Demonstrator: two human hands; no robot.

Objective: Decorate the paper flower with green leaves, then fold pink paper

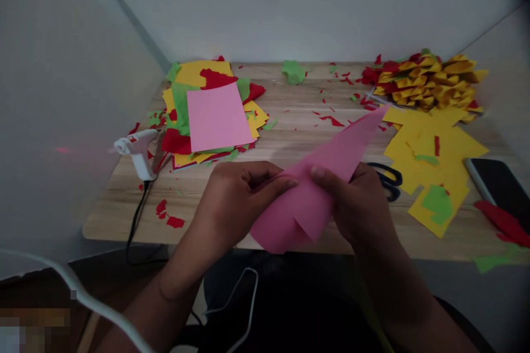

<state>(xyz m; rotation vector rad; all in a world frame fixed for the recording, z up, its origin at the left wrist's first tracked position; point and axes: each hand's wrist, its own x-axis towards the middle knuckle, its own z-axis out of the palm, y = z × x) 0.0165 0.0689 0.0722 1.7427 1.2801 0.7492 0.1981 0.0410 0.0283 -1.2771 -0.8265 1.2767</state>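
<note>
A sheet of pink paper (314,198), folded over on itself and curved, is held up above the table's front edge. My left hand (244,187) pinches its left side between thumb and fingers. On the right side, my right hand (356,198) grips it, thumb on the near face and fingers behind. The paper narrows to a point at the upper right, and a small flap stands out near its lower edge. Just beyond my right hand lie dark-handled scissors (389,179), partly hidden by that hand.
A flat pink sheet (219,116) tops a pile of yellow, red and green paper. A white glue gun (141,154) stands at the left, its cord hanging down. Right are folded yellow paper pieces (439,85), yellow sheets (439,146) and a phone (497,185). Red scraps (331,120) are scattered about.
</note>
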